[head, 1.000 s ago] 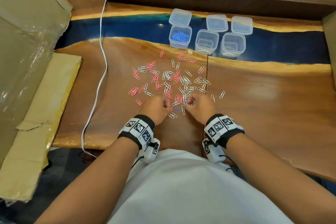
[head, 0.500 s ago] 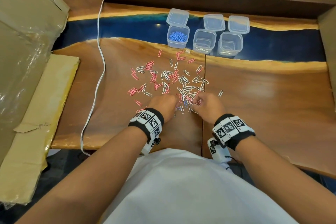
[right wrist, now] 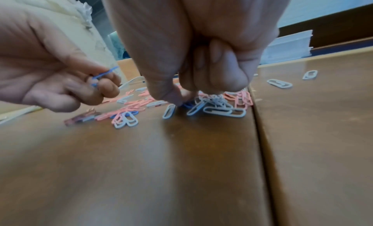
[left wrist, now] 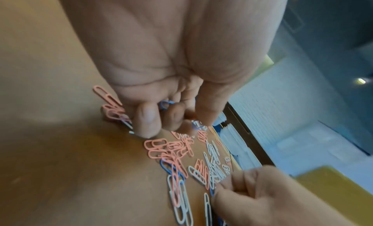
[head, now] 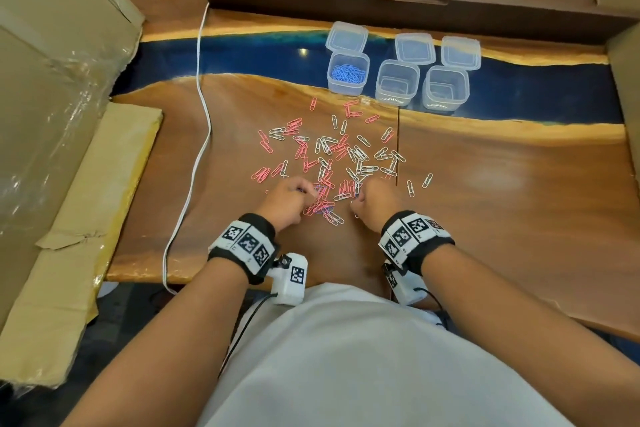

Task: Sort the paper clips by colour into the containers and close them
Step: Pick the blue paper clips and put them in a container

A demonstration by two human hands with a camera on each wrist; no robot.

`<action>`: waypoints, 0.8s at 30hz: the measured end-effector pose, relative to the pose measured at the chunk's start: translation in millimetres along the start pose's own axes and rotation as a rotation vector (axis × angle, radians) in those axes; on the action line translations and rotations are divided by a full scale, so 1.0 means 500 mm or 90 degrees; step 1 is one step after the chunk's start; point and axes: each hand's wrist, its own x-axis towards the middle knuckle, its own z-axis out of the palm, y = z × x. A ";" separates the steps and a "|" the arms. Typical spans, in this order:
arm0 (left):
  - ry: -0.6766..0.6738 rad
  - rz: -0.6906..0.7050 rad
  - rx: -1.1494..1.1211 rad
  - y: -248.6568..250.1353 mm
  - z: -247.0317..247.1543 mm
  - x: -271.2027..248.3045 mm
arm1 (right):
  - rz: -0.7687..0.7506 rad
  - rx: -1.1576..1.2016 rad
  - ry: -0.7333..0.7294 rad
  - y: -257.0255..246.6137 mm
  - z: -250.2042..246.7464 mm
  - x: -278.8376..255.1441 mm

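Pink and white paper clips (head: 332, 156) lie scattered mid-table, with a few blue ones (left wrist: 168, 167) among them at the near edge. My left hand (head: 291, 199) is curled and pinches blue clips (left wrist: 165, 105) between thumb and fingers, just above the table. My right hand (head: 375, 201) is down on the pile, thumb and forefinger pinching a blue clip (right wrist: 187, 104) that lies on the wood. Three clear containers stand open at the back: the left one (head: 348, 74) holds blue clips, while the middle (head: 396, 83) and right (head: 445, 88) hold none.
Three clear lids (head: 414, 48) lie behind the containers on the blue resin strip. A white cable (head: 202, 135) runs down the table's left side. Cardboard boxes (head: 52, 80) stand at the left, and a dark wooden board (head: 381, 7) lines the back.
Both hands stay at the near edge of the pile. The left hand has drawn back slightly to the left, and the right hand has shifted slightly left.
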 end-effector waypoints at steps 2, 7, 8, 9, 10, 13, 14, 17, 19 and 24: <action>-0.013 -0.008 -0.068 -0.017 -0.010 0.003 | -0.021 -0.024 -0.006 0.000 0.002 -0.006; -0.092 -0.013 -0.154 -0.027 -0.017 -0.003 | -0.048 0.041 0.016 0.012 -0.018 -0.035; -0.105 -0.017 -0.169 -0.029 -0.019 -0.004 | -0.035 0.111 0.015 0.013 -0.022 -0.040; -0.116 -0.021 -0.182 -0.027 -0.021 -0.005 | 0.001 0.234 0.005 0.015 -0.024 -0.046; -0.126 -0.026 -0.195 -0.025 -0.022 -0.006 | 0.051 0.402 -0.012 0.015 -0.024 -0.052; -0.125 -0.053 -0.211 -0.012 -0.015 -0.003 | 0.151 0.828 -0.088 0.017 -0.018 -0.069; -0.113 -0.061 -0.191 -0.007 -0.011 -0.001 | 0.161 0.897 -0.100 0.016 -0.014 -0.071; -0.052 0.005 0.082 -0.003 0.000 0.011 | 0.163 0.957 -0.113 0.009 0.001 -0.073; -0.019 0.088 0.294 -0.008 0.006 0.017 | 0.156 0.915 -0.117 0.005 0.012 -0.068; -0.026 0.182 0.465 -0.019 0.002 0.022 | 0.051 0.472 0.047 -0.015 0.030 -0.046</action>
